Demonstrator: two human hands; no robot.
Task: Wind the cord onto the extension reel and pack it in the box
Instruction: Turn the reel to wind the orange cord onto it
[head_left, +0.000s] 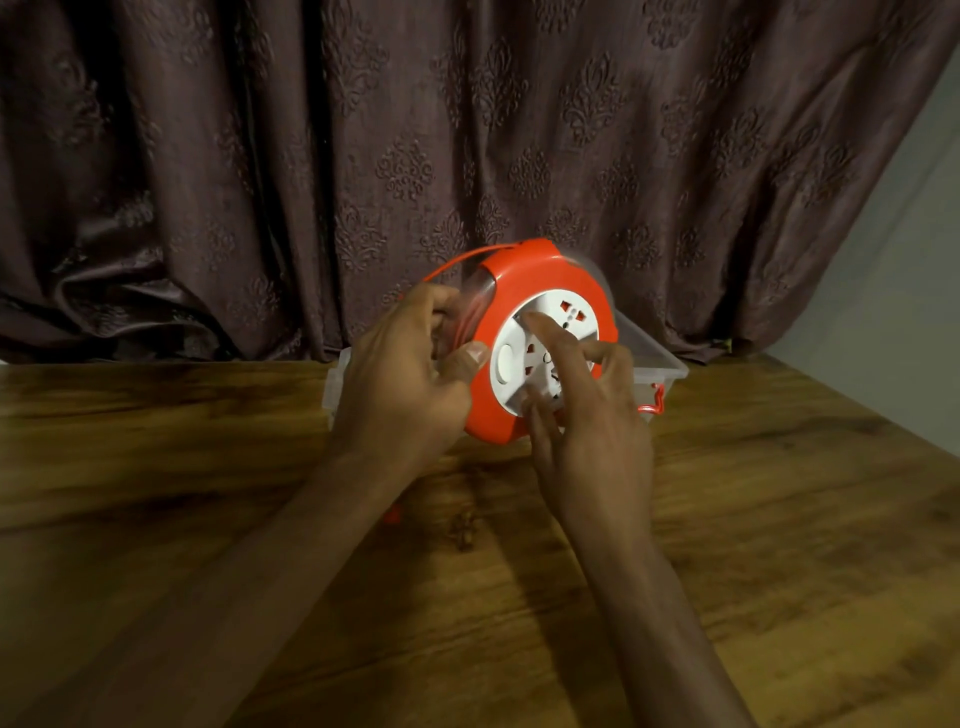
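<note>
An orange extension reel (524, 275) with a white socket face (545, 353) is held upright above the wooden table, in front of a clear plastic box (660, 358). My left hand (410, 374) grips the reel's left rim, thumb on the orange edge. My right hand (587, 415) rests on the white socket disc with fingers spread. A thin orange cord (457, 260) arcs from the reel's top to the left, behind my left hand. A short bit of orange cord (393, 515) shows beside my left wrist. The reel's transparent side looks blurred.
A dark patterned curtain (363, 156) hangs right behind the table. The clear box has an orange latch (655, 402) on its right end. A small dark scrap (464, 535) lies on the wooden table (156, 467) between my forearms. A pale wall (904, 260) is at right.
</note>
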